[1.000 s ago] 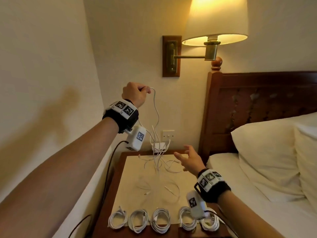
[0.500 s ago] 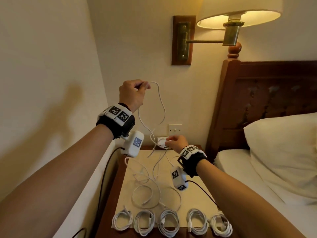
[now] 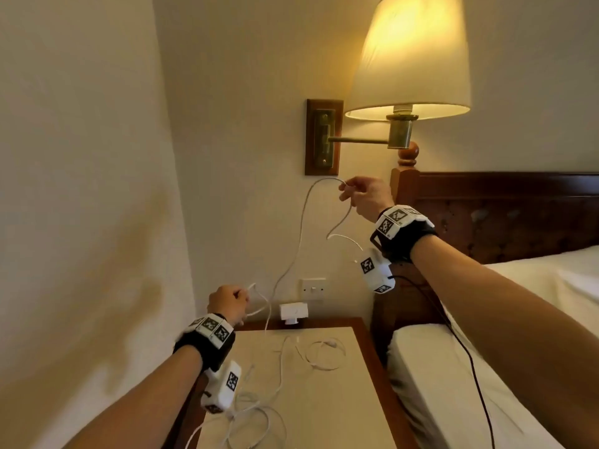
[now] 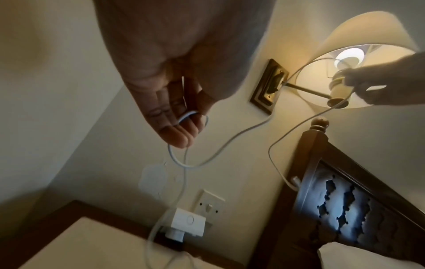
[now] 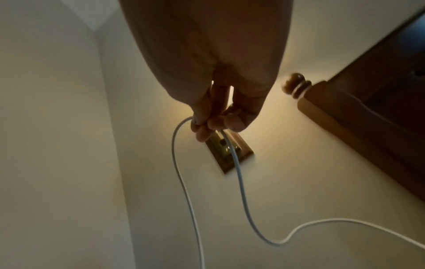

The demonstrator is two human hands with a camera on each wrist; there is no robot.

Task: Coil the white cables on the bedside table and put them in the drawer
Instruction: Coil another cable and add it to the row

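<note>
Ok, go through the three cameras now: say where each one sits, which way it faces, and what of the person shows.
Head: worn on the head, facing forward and down at the wood-edged bedside table; both forearms, left hand, right hand.
Left wrist: looks along the left hand, upward to the lit cream-shaded wall lamp; the right hand's fingers show too.
Right wrist: looks along the right hand at the wall.
All share the thin white cable.

Two hands up (image 3: 227, 303) (image 3: 368, 197), one white cable (image 3: 299, 241) strung between, more loose cables (image 3: 324, 354) on one bedside table (image 3: 324, 400), count unclear, one lamp (image 3: 410, 59).
</note>
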